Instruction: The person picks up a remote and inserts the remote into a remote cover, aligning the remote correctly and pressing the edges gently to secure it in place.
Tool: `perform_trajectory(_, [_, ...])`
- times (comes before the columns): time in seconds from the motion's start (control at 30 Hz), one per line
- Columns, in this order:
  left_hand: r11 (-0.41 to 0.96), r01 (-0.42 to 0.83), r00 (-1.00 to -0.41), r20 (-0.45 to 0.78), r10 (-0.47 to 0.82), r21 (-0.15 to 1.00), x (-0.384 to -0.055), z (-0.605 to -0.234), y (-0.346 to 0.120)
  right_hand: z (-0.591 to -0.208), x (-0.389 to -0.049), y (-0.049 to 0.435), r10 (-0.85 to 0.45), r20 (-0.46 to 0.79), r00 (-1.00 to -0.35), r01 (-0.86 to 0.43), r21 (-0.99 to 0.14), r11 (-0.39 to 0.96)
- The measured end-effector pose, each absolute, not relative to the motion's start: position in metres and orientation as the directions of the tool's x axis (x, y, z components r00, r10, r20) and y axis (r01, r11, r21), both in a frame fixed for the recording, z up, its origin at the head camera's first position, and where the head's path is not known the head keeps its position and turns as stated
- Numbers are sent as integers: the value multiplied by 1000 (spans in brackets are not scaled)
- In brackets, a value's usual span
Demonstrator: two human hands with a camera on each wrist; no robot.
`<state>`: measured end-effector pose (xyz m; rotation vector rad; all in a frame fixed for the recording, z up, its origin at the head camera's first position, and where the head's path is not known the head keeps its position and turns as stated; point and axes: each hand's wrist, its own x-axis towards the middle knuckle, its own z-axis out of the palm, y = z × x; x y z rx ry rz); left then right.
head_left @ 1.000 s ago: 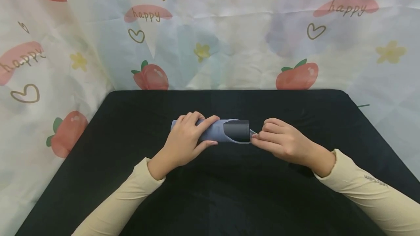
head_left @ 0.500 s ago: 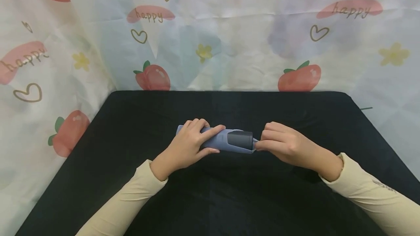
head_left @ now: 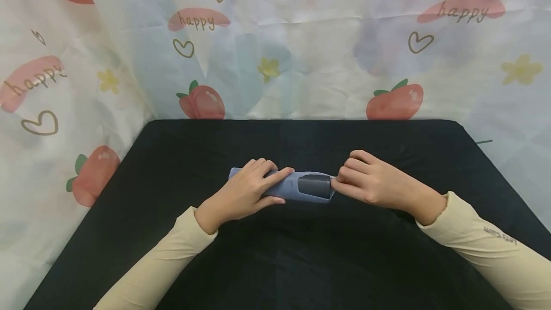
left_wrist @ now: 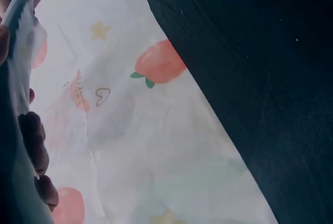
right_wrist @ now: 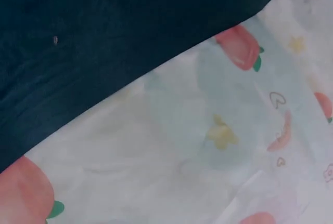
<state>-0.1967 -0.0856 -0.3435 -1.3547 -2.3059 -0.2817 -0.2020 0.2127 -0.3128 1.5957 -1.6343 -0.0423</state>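
In the head view, a long blue cloth sleeve [head_left: 284, 188] lies crosswise between the two hands. From its right part shows a dark grey cylinder [head_left: 314, 185], like the end of a folded umbrella. My left hand [head_left: 243, 190] grips the sleeve around its left half, with the thumb on the near side and the fingers over the far side. At the right end, my right hand [head_left: 372, 181] pinches the sleeve's edge between thumb and curled fingers, right beside the cylinder's end. The left wrist view shows the sleeve's pale side and fingers [left_wrist: 34, 135] wrapped along it.
A black-covered table [head_left: 301, 252] spreads under both hands. Behind it and along the sides hangs a white curtain [head_left: 318, 61] printed with fruit, hearts and flowers. The right wrist view shows only the table cover and curtain.
The sleeve and both hands have shifted slightly nearer and to the right. In the last half second, my right hand has moved up and in a little along the sleeve's end.
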Motion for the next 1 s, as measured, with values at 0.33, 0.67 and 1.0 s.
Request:
perform_trajectory(0.33, [478,878,-418,459,784,-17,-194,-345,-91,-316,-203,208,-798,570,194,-816,546,192])
perform_trajectory(0.67, [465,883,-397,422,815,-67,-192,-350,-85,-318,-215,211,-788,579,211,-798,568,204])
perform_trajectory(1.0, [625,781,-578,366,730,-13,-190,-355,-74,-317,-200,212,-913,356,198,-620,767,164])
